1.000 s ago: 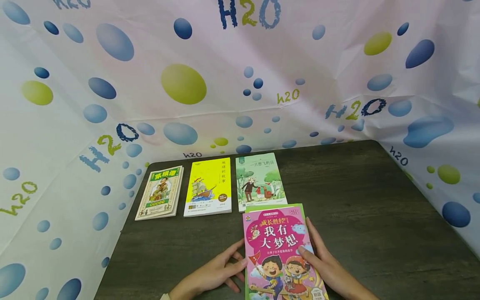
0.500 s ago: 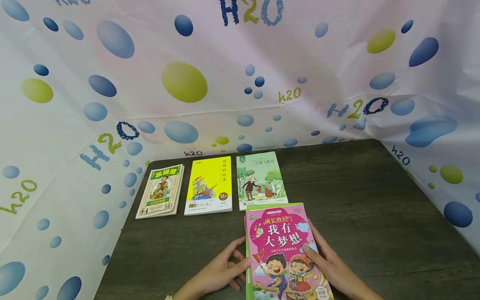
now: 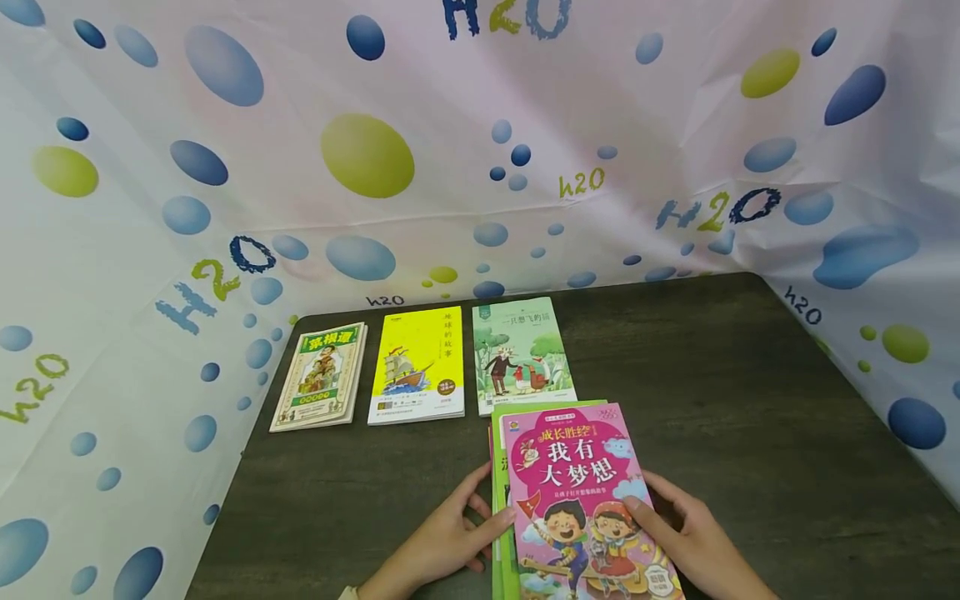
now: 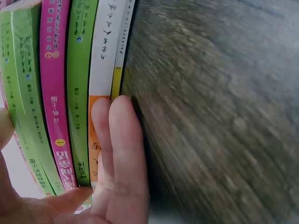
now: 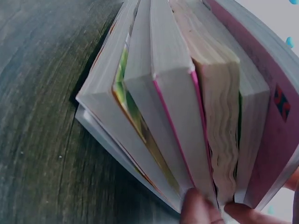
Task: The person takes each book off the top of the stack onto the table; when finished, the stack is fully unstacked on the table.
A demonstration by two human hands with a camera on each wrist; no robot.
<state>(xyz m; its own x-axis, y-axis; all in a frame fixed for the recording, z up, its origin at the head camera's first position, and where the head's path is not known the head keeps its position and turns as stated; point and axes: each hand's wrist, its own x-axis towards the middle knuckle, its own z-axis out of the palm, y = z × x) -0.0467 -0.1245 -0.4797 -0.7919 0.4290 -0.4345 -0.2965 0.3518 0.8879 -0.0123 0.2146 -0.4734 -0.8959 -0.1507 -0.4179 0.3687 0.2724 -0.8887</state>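
In the head view, a stack of several books stands at the table's front, a pink picture book (image 3: 573, 467) lying skewed on top of a green book (image 3: 500, 500). My right hand (image 3: 693, 533) grips the pink book at its right edge, thumb on the cover. Against the stack's left side rests my left hand (image 3: 457, 533), its fingers fairly straight. The left wrist view shows those fingers (image 4: 125, 135) along the spines, near a white-and-orange spine (image 4: 103, 60) low in the stack. In the right wrist view, the pink book's underside (image 5: 271, 126) is lifted at an angle over the page edges (image 5: 219, 112).
Behind the stack, three books lie in a row on the dark wooden table (image 3: 712, 400): a cream-and-green one (image 3: 318, 379), a yellow one (image 3: 418, 358) and a pale green one (image 3: 521, 354). A bubble-patterned sheet (image 3: 450, 150) hangs around the table's back and sides.
The pink book has slid to the right and tilted clockwise with my right hand, baring more of the green book beneath. My left hand stays beside the stack.
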